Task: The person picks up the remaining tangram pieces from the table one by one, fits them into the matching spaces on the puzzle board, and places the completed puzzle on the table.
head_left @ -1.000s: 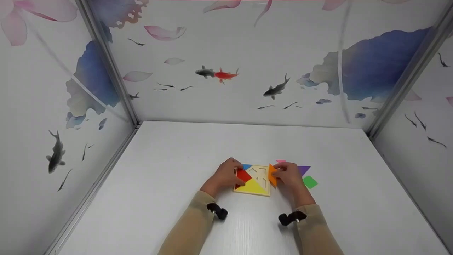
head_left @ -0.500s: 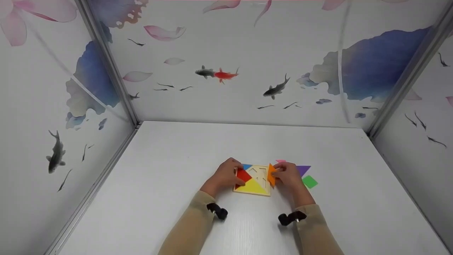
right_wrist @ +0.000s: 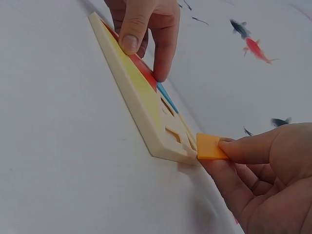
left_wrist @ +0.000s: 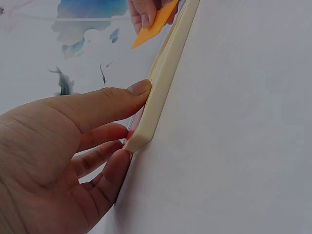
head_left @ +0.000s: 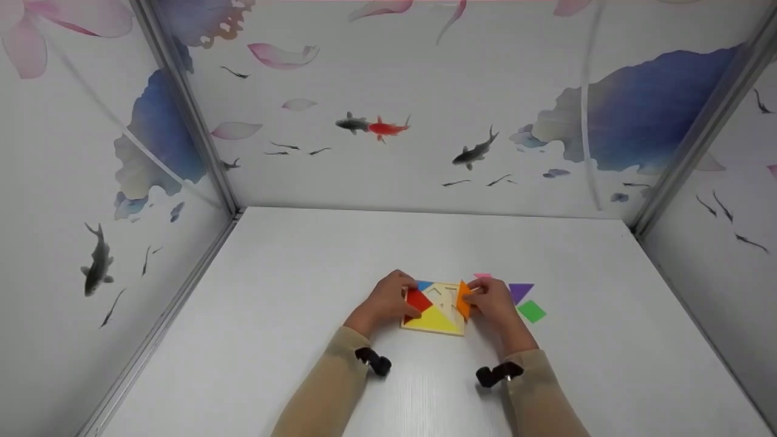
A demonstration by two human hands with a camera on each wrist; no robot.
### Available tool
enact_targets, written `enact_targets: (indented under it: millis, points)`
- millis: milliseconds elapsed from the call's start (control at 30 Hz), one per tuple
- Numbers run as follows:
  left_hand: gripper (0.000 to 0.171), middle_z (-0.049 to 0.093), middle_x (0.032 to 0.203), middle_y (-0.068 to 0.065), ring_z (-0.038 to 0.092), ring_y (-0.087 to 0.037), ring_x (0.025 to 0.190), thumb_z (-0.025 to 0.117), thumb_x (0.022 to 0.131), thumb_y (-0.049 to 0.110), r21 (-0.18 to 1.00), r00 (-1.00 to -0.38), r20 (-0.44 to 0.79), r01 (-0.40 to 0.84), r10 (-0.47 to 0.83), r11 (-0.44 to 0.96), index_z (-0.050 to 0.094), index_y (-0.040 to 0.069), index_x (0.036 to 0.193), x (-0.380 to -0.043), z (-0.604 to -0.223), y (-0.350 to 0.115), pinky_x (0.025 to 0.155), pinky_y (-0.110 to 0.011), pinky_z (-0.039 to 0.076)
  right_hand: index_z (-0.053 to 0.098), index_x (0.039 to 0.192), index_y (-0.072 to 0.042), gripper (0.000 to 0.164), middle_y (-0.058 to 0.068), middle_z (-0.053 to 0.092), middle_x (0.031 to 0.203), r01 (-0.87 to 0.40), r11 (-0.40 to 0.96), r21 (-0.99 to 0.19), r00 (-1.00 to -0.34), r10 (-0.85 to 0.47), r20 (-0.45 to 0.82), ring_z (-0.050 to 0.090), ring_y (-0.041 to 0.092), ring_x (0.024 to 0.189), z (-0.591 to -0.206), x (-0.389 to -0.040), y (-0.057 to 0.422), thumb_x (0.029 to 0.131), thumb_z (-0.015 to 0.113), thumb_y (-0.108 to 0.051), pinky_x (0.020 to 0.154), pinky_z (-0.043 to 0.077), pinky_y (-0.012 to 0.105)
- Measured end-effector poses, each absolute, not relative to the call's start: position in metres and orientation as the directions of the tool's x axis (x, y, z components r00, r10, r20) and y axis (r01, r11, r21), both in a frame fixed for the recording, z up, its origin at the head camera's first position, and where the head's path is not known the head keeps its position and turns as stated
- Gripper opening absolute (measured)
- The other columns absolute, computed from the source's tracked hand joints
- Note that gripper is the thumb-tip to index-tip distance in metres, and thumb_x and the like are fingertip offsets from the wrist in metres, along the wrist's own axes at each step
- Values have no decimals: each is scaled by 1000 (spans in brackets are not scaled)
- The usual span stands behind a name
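A light wooden tangram board (head_left: 432, 332) lies on the table with red (head_left: 417, 300), yellow (head_left: 434, 319) and blue (head_left: 424, 284) pieces in it. My left hand (head_left: 383, 298) grips its left end, thumb over the near edge and fingers round the far side. At the opposite end, my right hand (head_left: 495, 301) pinches an orange piece (right_wrist: 209, 147) between thumb and fingers. The piece is tilted up on edge, overlapping the board's right rim in the head view. Recesses with cut-out shapes (right_wrist: 171, 134) show on the board's right part.
Purple (head_left: 521, 292), green (head_left: 533, 311) and pink (head_left: 482, 275) pieces lie on the white table (head_left: 291, 273) beyond and right of my right hand. Printed white walls (head_left: 394, 176) enclose the table at the back and both sides.
My right hand has shifted slightly left with the orange piece, which now overlaps the board's right edge more. The left hand and the board have stayed in place.
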State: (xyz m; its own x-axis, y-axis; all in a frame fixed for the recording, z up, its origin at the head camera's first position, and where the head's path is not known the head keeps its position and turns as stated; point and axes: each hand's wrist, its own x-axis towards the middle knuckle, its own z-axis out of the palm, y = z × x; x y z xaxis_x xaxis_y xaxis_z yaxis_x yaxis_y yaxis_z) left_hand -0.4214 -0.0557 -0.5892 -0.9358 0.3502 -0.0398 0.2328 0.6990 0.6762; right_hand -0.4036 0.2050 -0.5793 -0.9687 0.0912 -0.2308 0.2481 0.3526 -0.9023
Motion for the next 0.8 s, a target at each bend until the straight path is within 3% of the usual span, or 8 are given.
enact_targets:
  millis: [800]
  points:
    - [60, 59, 138, -1, 58, -20, 123, 92, 82, 30, 680, -934, -30, 242, 356, 692, 71, 14, 136, -422, -590, -56, 114, -38, 49, 68, 122, -3, 25, 10, 61, 102, 261, 409, -874, -965, 111, -236, 59, 21, 85, -582, -405, 201, 98, 73, -8, 72, 56, 21]
